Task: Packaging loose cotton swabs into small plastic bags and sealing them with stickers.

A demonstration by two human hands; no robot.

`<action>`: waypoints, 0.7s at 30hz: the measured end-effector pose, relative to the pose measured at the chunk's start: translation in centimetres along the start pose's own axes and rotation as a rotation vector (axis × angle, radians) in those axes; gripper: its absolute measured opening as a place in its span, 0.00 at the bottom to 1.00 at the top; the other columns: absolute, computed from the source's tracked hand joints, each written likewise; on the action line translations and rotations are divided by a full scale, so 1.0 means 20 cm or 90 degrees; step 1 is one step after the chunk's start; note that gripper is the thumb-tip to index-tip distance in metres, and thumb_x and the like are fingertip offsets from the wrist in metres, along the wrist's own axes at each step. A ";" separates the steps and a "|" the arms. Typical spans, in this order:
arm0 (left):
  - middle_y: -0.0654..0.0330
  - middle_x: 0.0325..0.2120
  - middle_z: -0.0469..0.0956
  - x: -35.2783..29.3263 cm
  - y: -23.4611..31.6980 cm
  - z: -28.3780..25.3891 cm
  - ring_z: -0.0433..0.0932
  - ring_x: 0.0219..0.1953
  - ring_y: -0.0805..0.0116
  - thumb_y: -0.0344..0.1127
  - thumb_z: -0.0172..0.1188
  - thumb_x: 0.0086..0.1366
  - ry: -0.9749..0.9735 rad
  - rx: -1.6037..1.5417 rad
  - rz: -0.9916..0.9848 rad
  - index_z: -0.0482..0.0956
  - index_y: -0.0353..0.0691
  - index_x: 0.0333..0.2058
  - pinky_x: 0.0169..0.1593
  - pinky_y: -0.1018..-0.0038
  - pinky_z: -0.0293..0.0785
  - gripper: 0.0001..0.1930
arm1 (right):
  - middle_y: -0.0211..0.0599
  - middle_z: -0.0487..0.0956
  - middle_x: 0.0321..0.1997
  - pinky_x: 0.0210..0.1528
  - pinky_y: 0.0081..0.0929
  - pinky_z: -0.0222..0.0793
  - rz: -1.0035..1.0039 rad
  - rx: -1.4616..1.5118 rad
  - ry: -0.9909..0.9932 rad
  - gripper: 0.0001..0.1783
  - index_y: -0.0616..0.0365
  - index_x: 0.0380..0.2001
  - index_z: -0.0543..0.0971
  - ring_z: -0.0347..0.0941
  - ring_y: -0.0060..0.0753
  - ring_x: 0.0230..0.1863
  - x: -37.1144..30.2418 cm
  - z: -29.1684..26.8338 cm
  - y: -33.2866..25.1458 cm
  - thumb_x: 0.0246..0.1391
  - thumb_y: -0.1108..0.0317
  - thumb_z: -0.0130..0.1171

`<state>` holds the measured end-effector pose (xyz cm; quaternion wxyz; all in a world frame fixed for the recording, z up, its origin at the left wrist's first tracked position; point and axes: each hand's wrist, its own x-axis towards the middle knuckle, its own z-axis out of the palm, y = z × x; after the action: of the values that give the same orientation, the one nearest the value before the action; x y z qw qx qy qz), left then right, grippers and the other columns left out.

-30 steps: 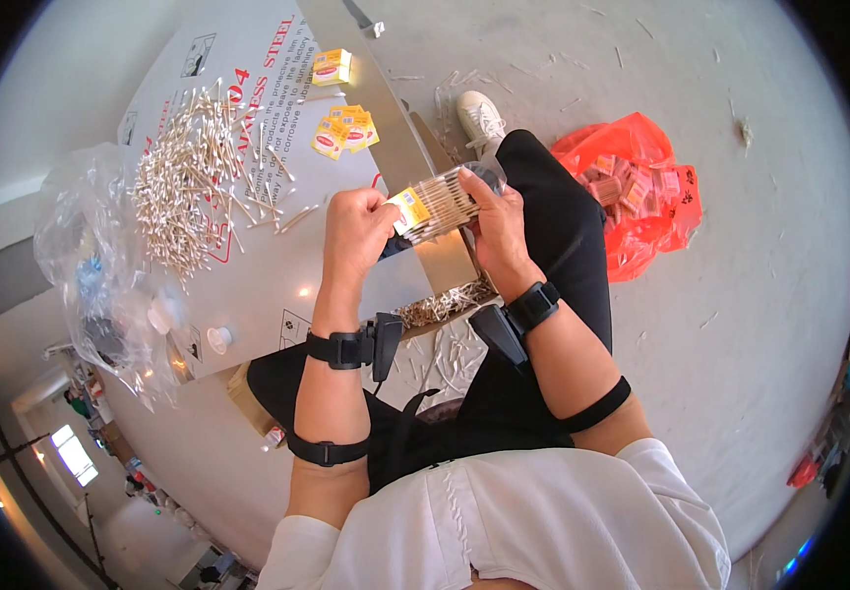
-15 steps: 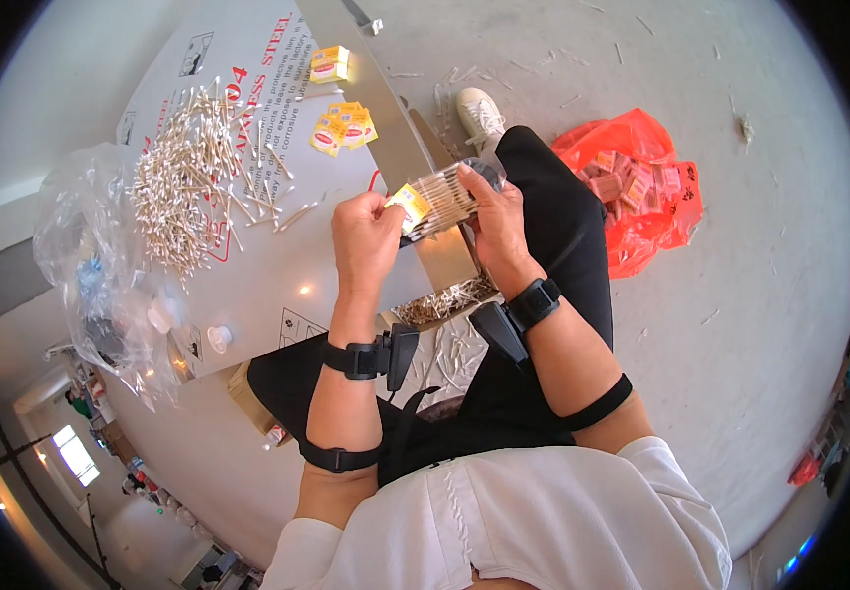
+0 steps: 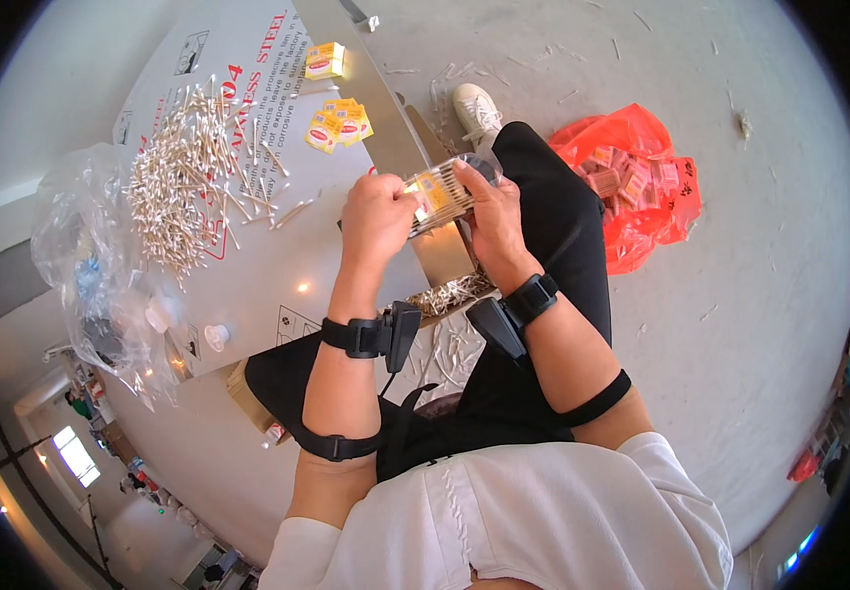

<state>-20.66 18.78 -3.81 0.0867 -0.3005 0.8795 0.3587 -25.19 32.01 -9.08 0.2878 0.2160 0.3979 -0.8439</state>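
Between my hands is a clear plastic pack of cotton swabs [image 3: 456,202], tilted, its swabs lined up in a row. A yellow and white card [image 3: 432,193] lies over the swabs at the pack's left part. My right hand [image 3: 497,221] grips the right end, thumb on top. My left hand [image 3: 376,214] is closed at the left end, its fingertips partly hidden against the edge. To the left, a heap of loose cotton swabs [image 3: 174,182] covers part of the metal-topped table [image 3: 332,265]. Several yellow cards [image 3: 339,125] lie loose beyond my left hand.
A stack of yellow cards [image 3: 325,61] sits near the table's far edge. A clear plastic bag [image 3: 81,246] hangs at the left. Below the table edge, a box [image 3: 450,293] holds many swabs. A red bag [image 3: 614,138] with pink packs rests on the floor at right.
The yellow card has moved right, from my left fingers to over the row of swabs. My left hand has shifted slightly toward the pack and closed at its left end.
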 end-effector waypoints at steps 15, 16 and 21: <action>0.46 0.21 0.76 0.00 0.07 -0.02 0.77 0.27 0.46 0.38 0.63 0.55 -0.041 0.085 0.000 0.79 0.34 0.23 0.32 0.59 0.72 0.12 | 0.28 0.80 0.28 0.33 0.22 0.72 0.014 -0.002 -0.005 0.06 0.61 0.29 0.81 0.75 0.21 0.27 -0.01 0.01 -0.02 0.55 0.69 0.62; 0.46 0.21 0.76 0.00 0.08 -0.02 0.77 0.27 0.46 0.38 0.63 0.55 -0.041 0.085 -0.001 0.79 0.34 0.23 0.32 0.59 0.72 0.12 | 0.28 0.80 0.28 0.33 0.22 0.72 0.015 -0.002 -0.006 0.06 0.60 0.29 0.80 0.75 0.20 0.27 -0.02 0.01 -0.02 0.55 0.69 0.62; 0.46 0.21 0.77 -0.02 0.11 -0.02 0.78 0.26 0.47 0.38 0.62 0.55 -0.013 0.133 -0.038 0.78 0.33 0.23 0.32 0.59 0.71 0.12 | 0.28 0.80 0.28 0.33 0.21 0.71 0.010 -0.004 -0.002 0.07 0.60 0.29 0.80 0.75 0.20 0.27 0.00 0.00 -0.02 0.55 0.67 0.63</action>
<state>-21.50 19.97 -2.15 0.1375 -0.3124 0.9018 0.2651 -25.34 32.26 -8.93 0.2957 0.2167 0.3981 -0.8409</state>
